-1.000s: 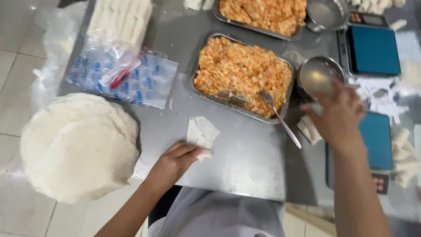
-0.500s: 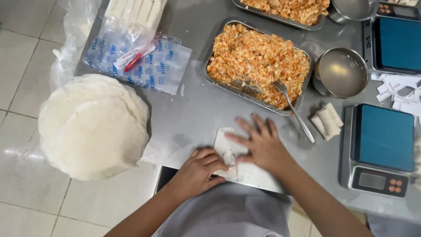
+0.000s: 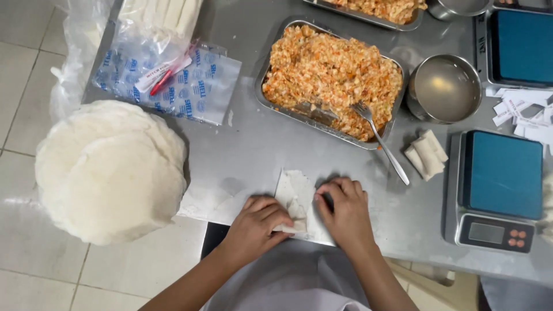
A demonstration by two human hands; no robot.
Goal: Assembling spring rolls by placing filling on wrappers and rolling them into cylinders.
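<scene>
A thin white wrapper sheet (image 3: 295,190) lies on the steel table near its front edge. My left hand (image 3: 259,220) pinches the wrapper's near left edge, with a fold of it under the fingers. My right hand (image 3: 344,208) presses on the wrapper's right side, fingers curled. Behind them stands a metal tray of orange minced filling (image 3: 328,75) with a fork (image 3: 380,141) leaning on its rim. Two rolled wrappers (image 3: 426,154) lie to the right of the fork.
A tall stack of round white wrappers (image 3: 109,170) overhangs the table's left edge. Plastic bags (image 3: 178,80) lie at the back left. A metal bowl of liquid (image 3: 446,87), two blue-topped scales (image 3: 498,184) and paper slips (image 3: 518,112) fill the right side.
My right hand came back from the bowl at the right and now rests on the wrapper. The wrapper has been spread flat, and both hands are closed in on its near edge.
</scene>
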